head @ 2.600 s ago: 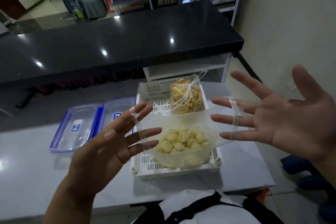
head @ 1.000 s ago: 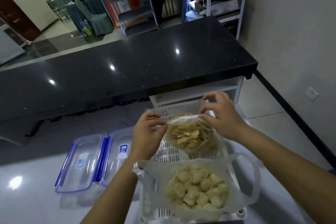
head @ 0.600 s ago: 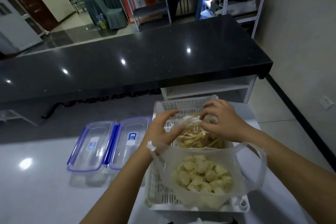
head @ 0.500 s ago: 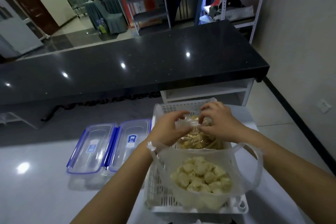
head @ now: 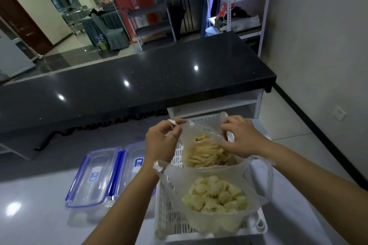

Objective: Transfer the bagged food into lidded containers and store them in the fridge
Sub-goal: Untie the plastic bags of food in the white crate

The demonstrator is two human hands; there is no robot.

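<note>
**Clear plastic bag of food pulled open by two hands above a white basket**

Clear plastic forms the far bag (head: 207,153), which holds pale yellow strip-shaped food and sits at the far end of a white slotted plastic basket (head: 175,223) on a pale grey table (head: 39,215). The left hand (head: 162,143) has its fingers curled, pinching the bag's left rim between thumb and fingertips. The right hand (head: 242,137) pinches the right rim in the same way, fingers bent and knuckles up. The two hands are apart, and the bag's mouth is stretched open between them.

Closer to the person, in the near end of the same basket, a second translucent bag (head: 215,199) stands open, showing a heap of pale round food pieces. Its loop handles flop outward to either side.

Left of the basket on the table lie two clear rectangular containers with blue clip lids (head: 95,177), side by side and touching. The nearer of the two is partly hidden by the left forearm.

Beyond the table runs a glossy black counter (head: 139,85).
</note>
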